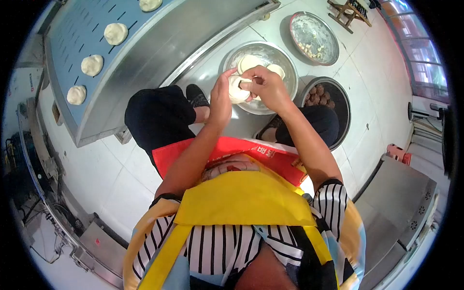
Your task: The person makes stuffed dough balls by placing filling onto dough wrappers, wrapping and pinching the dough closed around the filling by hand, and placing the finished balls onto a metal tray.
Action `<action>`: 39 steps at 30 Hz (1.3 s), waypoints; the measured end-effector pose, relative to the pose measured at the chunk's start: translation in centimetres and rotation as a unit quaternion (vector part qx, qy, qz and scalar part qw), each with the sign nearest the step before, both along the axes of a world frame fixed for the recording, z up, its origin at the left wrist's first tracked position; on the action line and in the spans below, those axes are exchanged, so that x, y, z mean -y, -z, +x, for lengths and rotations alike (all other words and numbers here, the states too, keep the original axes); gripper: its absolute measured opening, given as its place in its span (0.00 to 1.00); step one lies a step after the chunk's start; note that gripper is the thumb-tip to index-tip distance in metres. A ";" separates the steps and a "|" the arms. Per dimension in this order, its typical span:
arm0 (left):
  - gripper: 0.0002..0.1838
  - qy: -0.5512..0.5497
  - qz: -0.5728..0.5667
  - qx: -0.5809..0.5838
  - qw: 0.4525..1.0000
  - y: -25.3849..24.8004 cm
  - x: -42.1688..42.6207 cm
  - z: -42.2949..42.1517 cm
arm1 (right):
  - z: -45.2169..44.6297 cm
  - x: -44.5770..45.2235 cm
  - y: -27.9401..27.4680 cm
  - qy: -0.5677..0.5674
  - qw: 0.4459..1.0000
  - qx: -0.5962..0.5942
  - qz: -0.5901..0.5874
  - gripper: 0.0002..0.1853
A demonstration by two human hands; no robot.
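A piece of pale dough (237, 90) lies in my left hand (222, 94), whose fingers curl around its side. My right hand (268, 87) pinches the edge of the same dough, thumb over its top. Both hands are above the near part of a wide metal bowl (288, 92). Inside that bowl are flat round dough pieces (249, 63), partly hidden by my hands. To the right, a dark round tub (342, 108) holds several brown balls of filling (319, 95).
Several dough buns (92, 65) rest on a blue perforated surface (63, 43) at the upper left, inside a metal frame. A floured round pan (314, 36) stands behind the tub. A small wooden stool (349, 13) is at the top, a metal cabinet (394, 193) at the right.
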State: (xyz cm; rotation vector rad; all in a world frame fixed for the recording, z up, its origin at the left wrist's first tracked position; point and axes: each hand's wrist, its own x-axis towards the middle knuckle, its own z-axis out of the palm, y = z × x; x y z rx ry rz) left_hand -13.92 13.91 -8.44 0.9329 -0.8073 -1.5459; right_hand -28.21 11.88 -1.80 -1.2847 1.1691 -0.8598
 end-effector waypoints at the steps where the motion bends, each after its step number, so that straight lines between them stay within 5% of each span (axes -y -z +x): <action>1: 0.29 -0.004 0.020 0.003 1.000 -0.1 -0.1 0.0 | 0.0 -0.3 0.1 -0.013 1.000 -0.020 0.009 0.07; 8: 0.39 0.142 0.098 0.020 0.985 -2.0 1.6 1.3 | -0.2 -0.7 -0.8 -0.097 0.984 -0.039 -0.144 0.04; 11: 0.40 0.155 0.243 0.047 0.956 -3.1 2.2 1.4 | -0.3 -0.6 -0.9 -0.154 0.941 -0.172 -0.246 0.07; 17: 0.41 0.171 0.315 0.090 0.929 -5.6 2.9 2.1 | 1.1 -1.1 -1.4 -0.115 0.933 -0.206 -0.270 0.14; 23: 0.38 0.168 0.214 0.001 0.962 -5.0 1.3 2.0 | 0.4 0.0 -1.3 -0.072 0.963 -0.179 -0.186 0.16; 26: 0.35 0.130 0.251 0.008 0.959 -4.3 1.1 2.1 | 0.7 0.4 0.0 -0.103 0.930 -0.187 -0.300 0.21; 30: 0.34 0.154 0.259 -0.077 0.951 -4.3 1.3 2.8 | 0.6 -0.6 -3.2 -0.024 0.961 -0.206 -0.181 0.37; 33: 0.36 0.153 0.290 -0.089 0.941 -5.5 1.3 1.8 | 1.6 -1.8 -0.4 -0.036 0.943 -0.210 -0.254 0.36; 39: 0.38 0.168 0.259 0.030 0.951 -8.4 0.5 0.6 | 2.4 -2.5 -0.8 0.050 0.984 -0.081 -0.152 0.27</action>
